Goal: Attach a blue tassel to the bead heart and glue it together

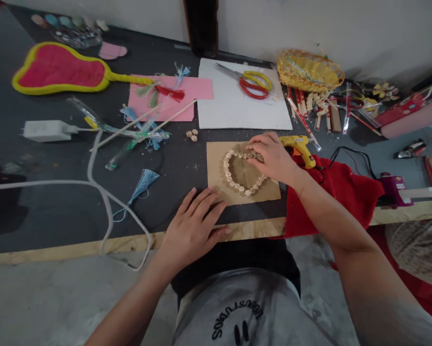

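Note:
A heart-like ring of small beige flower-shaped pieces (247, 191) lies on a brown cardboard sheet (216, 168). Over the ring's upper right side is my right hand (273, 156), its thumb and fingers drawn together in a pinch. A tiny brownish bit shows at the fingertips, too small to name, and the hand hides part of the ring. My left hand (197, 223) rests palm down with fingers spread, its fingertips at the cardboard's lower left corner. A few loose beige pieces (192, 135) sit left of the cardboard.
A yellow glue gun (299, 148) and red cloth (335, 197) lie to the right. Behind are scissors (250, 84) on a white board (237, 115) and a yellow basket (310, 72). Blue tassels (144, 185), a white cable (91, 163) and a pink-yellow paddle shape (64, 69) occupy the left.

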### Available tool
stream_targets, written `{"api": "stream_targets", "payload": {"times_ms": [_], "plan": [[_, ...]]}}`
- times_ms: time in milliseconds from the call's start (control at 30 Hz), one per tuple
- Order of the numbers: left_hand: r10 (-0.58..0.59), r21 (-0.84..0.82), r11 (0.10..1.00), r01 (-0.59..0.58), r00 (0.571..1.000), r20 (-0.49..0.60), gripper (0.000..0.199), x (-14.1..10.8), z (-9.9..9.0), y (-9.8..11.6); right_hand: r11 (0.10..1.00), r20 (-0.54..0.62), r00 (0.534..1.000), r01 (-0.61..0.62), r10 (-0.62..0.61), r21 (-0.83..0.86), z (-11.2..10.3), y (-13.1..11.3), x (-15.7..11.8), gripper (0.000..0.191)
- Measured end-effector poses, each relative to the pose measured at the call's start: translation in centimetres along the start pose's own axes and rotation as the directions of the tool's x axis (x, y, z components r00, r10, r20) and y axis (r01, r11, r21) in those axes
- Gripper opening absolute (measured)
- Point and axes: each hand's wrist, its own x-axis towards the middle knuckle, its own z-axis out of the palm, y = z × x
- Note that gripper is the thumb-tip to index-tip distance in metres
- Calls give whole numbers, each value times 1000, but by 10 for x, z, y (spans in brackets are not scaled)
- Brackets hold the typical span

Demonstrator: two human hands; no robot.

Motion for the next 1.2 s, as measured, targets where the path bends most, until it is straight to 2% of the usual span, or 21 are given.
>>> {"api": "stream_targets", "payload": {"times_ms": [167, 267, 333, 467, 600, 733, 933, 1067, 1200], "plan": [[-11, 2, 1000, 11, 1000, 15, 43, 0, -1, 1, 1000, -74, 997, -2, 3, 9, -20, 7, -9, 25], [-2, 5, 1000, 2, 1000, 3, 43, 0, -1, 1, 998, -177, 982, -62, 65, 21, -37, 9, -29, 29], [13, 14, 1000, -13, 1000, -12, 42, 0, -1, 0, 996, -190, 978, -91, 91, 11, -42, 6, -50, 29], [21, 29, 999, -21, 1000, -14, 40, 1, -1, 1, 987, -132, 979, -162, 158, -15, -33, -7, -93, 30], [44, 56, 997, -43, 999, -28, 43, 1, 0, 2, 982, -93, 979, -184, 180, -36, -16, -19, -118, 33], [37, 41, 999, -36, 999, -23, 44, 0, 0, 2, 974, -102, 971, -221, 216, -46, -6, -24, -123, 36], [73, 39, 997, -74, 997, 16, 38, 2, -5, -4, 971, -127, 965, -236, 230, -34, -5, -25, -122, 34], [-23, -14, 1000, 23, 1000, 1, 38, 16, -14, -16, 970, -185, 952, -244, 243, 18, -8, -24, -116, 31], [-127, -44, 991, 125, 990, -59, 40, 39, -19, -33, 939, -274, 901, -301, 337, 166, -8, -23, -100, 27]]}}
